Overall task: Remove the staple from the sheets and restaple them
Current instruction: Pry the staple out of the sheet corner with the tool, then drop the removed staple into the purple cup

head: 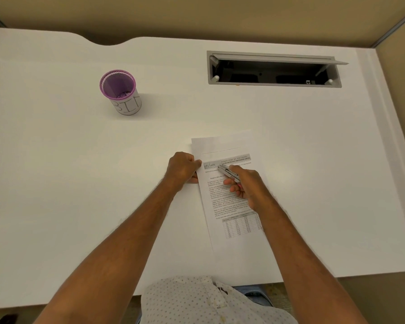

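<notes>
White laminate desk [56, 183] fills the view, its near edge running at six o'clock and its far edge curving inward at eleven; broad bare surface lies open on the left. At ten o'clock stands a purple mesh cup wrapped in white paper lettered "BIN" [122, 94], well apart from everything else. Just left of centre, the left hand [182, 171] presses its fingers together onto the left edge of the printed white paper sheets [229, 206], thumb on top near the upper left corner. The sheets lie slightly tilted, their top toward twelve o'clock, their lower edge close to the desk's near edge. The right hand [248, 185] is closed around a slim silver metal staple remover [228, 173]; its tip points toward ten o'clock over the page's grey header band, though contact with the paper cannot be told. At one o'clock, a grey rectangular cable tray with its lid raised [274, 69] is sunk into the desk; open surface lies on the right.
</notes>
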{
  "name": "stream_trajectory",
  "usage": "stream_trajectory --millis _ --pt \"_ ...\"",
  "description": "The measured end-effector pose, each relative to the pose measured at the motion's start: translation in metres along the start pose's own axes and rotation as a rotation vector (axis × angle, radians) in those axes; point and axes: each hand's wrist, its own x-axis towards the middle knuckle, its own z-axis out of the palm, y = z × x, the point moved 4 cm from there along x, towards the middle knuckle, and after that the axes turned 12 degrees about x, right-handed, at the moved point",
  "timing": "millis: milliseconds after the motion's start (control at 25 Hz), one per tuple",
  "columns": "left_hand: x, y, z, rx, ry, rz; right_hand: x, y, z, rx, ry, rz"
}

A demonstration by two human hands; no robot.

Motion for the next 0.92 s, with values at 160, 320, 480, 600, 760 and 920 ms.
stream_trajectory --millis 160,320,480,600,760,920 --pt "-0.002 0.005 -0.002 0.069 0.073 0.063 0.001 -0.006 -0.010 -0.141 0.136 -0.264" --pt "-0.003 0.013 -0.008 0.277 0.170 0.161 -0.004 -0.014 -0.030 -0.446 0.354 -0.699" --pt "-0.002 0.021 -0.011 0.488 0.274 0.241 0.004 -0.009 -0.052 -0.670 0.555 -0.732" --pt "-0.003 0.019 -0.009 0.599 0.321 0.263 0.011 -0.003 -0.061 -0.706 0.573 -0.700" --pt "-0.001 0.017 -0.006 0.685 0.355 0.276 0.007 -0.001 -0.061 -0.723 0.591 -0.684" --pt "-0.005 0.019 -0.005 0.738 0.386 0.232 -0.009 -0.008 -0.021 -0.667 0.419 -0.958"
